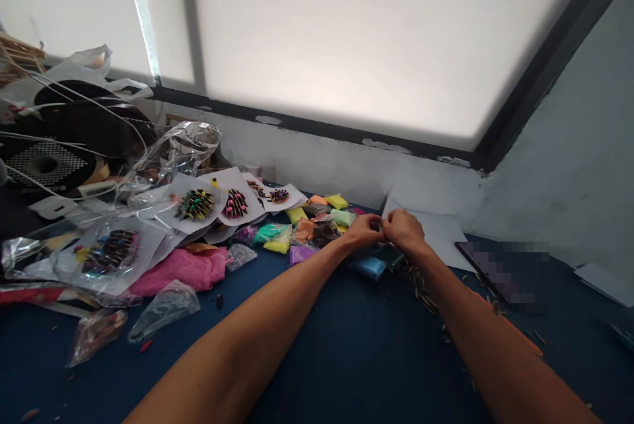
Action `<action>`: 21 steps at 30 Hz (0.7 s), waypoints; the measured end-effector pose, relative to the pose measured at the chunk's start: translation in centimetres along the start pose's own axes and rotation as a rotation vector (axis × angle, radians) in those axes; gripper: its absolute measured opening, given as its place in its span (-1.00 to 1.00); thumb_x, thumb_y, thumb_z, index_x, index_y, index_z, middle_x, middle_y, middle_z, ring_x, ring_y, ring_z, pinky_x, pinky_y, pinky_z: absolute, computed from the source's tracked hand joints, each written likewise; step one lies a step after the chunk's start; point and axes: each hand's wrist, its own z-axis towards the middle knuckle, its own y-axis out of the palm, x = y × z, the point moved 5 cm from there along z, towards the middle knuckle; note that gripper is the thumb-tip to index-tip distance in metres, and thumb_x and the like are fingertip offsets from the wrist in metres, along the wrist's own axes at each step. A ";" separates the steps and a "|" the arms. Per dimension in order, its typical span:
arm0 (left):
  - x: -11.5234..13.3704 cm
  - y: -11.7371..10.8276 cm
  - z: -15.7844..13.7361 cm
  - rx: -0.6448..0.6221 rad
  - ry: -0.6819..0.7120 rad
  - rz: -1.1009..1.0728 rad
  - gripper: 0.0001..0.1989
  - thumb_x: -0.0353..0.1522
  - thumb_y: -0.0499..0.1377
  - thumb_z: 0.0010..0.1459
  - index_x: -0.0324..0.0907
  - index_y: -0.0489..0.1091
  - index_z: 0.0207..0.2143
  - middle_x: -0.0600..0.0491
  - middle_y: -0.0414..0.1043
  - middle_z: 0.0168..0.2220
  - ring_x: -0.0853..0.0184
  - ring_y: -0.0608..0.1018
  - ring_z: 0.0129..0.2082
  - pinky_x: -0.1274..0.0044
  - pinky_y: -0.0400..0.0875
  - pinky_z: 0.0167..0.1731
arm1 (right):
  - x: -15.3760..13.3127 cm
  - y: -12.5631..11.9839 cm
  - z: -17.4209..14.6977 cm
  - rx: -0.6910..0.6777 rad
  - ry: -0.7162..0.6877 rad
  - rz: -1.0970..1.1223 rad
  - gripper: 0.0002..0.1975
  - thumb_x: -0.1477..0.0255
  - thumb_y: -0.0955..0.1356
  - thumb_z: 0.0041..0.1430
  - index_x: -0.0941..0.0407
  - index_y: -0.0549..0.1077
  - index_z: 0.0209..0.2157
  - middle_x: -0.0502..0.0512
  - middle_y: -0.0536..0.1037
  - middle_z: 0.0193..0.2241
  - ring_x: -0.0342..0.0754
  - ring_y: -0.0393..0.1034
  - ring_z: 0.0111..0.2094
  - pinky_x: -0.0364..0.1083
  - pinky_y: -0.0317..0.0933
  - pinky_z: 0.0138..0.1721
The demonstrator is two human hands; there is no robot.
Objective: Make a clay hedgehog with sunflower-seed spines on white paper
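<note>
My left hand (365,232) and my right hand (405,231) meet at the far side of the blue table, fingers pinched together. Between their fingertips is the edge of a thin white sheet of paper (386,206), which stands up a little; my fingers partly hide it. Another white sheet (443,239) lies flat just behind my right hand. Small packets of coloured clay lie close by, among them a blue packet (369,267) and a dark green packet (391,256) below my hands, and a purple packet (301,255) to the left.
Sunflower seeds (421,292) are scattered beside my right forearm, near a dark phone (500,275). To the left lie paper sheets bearing seed-covered pieces (197,205), a pink towel (181,270) and clear plastic bags (166,308). A black fan (49,160) stands at far left.
</note>
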 end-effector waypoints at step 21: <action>0.7 -0.2 -0.6 0.000 -0.029 0.032 -0.96 -0.55 0.24 -0.03 -0.34 0.41 -0.45 0.14 0.39 -0.58 0.51 0.40 -0.59 0.66 0.32 -0.51 | 0.3 0.4 -1.4 -0.091 -0.100 0.168 -0.66 0.29 0.33 0.27 0.13 0.39 0.02 0.14 0.46 -0.01 -0.01 0.43 -0.11 0.08 0.36 -0.12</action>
